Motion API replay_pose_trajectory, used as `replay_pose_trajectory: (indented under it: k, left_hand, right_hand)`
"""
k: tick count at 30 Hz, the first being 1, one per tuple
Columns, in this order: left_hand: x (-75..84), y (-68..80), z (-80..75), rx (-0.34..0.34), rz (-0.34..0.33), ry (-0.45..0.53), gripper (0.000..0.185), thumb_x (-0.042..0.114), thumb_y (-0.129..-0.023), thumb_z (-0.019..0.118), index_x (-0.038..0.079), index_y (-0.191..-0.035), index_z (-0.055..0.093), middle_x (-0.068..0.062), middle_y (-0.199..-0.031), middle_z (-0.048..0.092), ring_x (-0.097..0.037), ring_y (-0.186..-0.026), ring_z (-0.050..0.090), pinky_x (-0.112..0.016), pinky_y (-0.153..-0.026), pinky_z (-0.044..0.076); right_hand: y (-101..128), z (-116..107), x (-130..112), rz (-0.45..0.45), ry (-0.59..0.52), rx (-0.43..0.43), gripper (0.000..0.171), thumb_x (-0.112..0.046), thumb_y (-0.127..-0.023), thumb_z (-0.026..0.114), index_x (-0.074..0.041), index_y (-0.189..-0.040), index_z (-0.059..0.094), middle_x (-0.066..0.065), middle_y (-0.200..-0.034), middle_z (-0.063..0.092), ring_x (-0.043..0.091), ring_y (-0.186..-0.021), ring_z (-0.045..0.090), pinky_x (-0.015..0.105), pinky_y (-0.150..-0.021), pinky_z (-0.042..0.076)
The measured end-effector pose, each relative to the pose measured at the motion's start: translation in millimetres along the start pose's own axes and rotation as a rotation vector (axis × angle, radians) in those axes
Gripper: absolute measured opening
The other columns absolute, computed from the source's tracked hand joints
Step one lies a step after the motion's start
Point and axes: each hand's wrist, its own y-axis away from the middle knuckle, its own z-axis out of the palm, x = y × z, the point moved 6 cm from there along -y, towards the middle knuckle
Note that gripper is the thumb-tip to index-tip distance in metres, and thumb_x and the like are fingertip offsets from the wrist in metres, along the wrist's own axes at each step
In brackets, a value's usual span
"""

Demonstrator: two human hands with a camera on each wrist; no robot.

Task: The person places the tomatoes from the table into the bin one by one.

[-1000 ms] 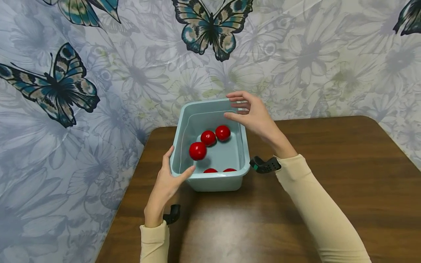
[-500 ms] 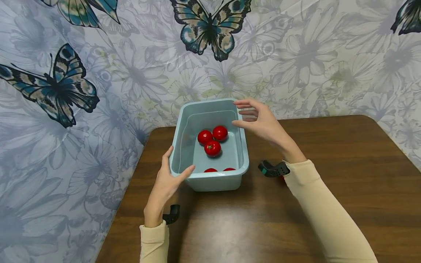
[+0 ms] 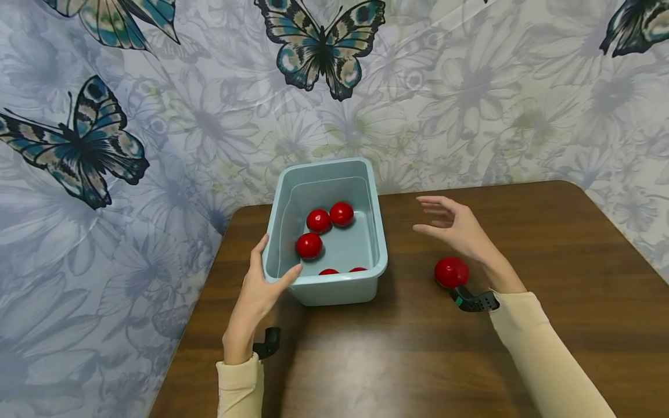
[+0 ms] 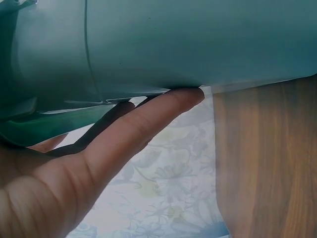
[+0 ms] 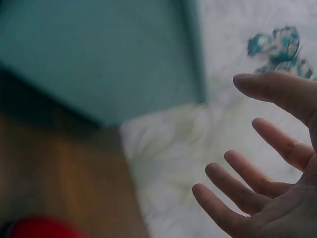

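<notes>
In the head view, a pale blue-green plastic bin (image 3: pixel 373 226) stands on the table with several red tomatoes (image 3: pixel 309 246) in it; the front wall partly hides some. My left hand (image 3: pixel 256 299) rests against its front left corner, fingers along the outer side and thumb at the front rim. Straight fingers touch the bin wall (image 4: pixel 198 44) in the left wrist view. To the right of the bin my right hand (image 3: pixel 460 232) hovers with loosely spread fingers, holding nothing. Another tomato (image 3: pixel 452 273) lies on the table by my right wrist, a red edge of it (image 5: pixel 44 228) showing in the right wrist view.
The brown wooden table (image 3: pixel 418 360) extends right and toward me. Behind it hangs a floral cloth (image 3: pixel 470 116) with printed butterflies. A black strap (image 3: pixel 473 301) sits on my right wrist and touches the loose tomato's outline in the head view.
My right hand has moved from over the bin's right rim out to the right. A tomato inside rolled right, then back left. The loose tomato has come into view. My left hand stays put.
</notes>
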Motion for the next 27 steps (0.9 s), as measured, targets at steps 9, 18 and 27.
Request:
replay_pose_trajectory:
  k: [9,18,27]
  left_hand:
    - [-2.0,1.5,-1.4,0.009,-0.001,-0.009,0.106,0.046,-0.092,0.079,0.027,-0.169,0.009,-0.01,-0.165,0.031,-0.037,-0.144,0.039,-0.062,-0.116,0.036]
    - [0.4,0.8,-0.2,0.008,0.001,-0.006,0.106,0.046,-0.092,0.079,0.028,-0.169,0.009,-0.01,-0.165,0.031,-0.037,-0.145,0.039,-0.063,-0.116,0.036]
    - [0.4,-0.4,0.5,0.006,0.0,-0.006,0.105,0.044,-0.092,0.079,0.027,-0.169,0.009,-0.011,-0.165,0.03,-0.038,-0.145,0.038,-0.063,-0.116,0.036]
  right_hand:
    - [39,-7,68,0.112,0.077,-0.027,0.065,-0.012,-0.097,0.077,0.001,-0.152,0.048,0.03,-0.151,0.048,0.051,-0.138,0.047,0.061,-0.112,0.04]
    - [60,-5,99,0.159,0.194,-0.032,0.061,-0.017,-0.094,0.081,0.003,-0.146,0.055,0.03,-0.149,0.05,0.052,-0.132,0.051,0.065,-0.106,0.045]
    - [65,-3,110,0.207,0.252,-0.036,0.056,-0.024,-0.091,0.083,-0.002,-0.139,0.064,0.028,-0.138,0.058,0.045,-0.116,0.061,0.046,-0.086,0.058]
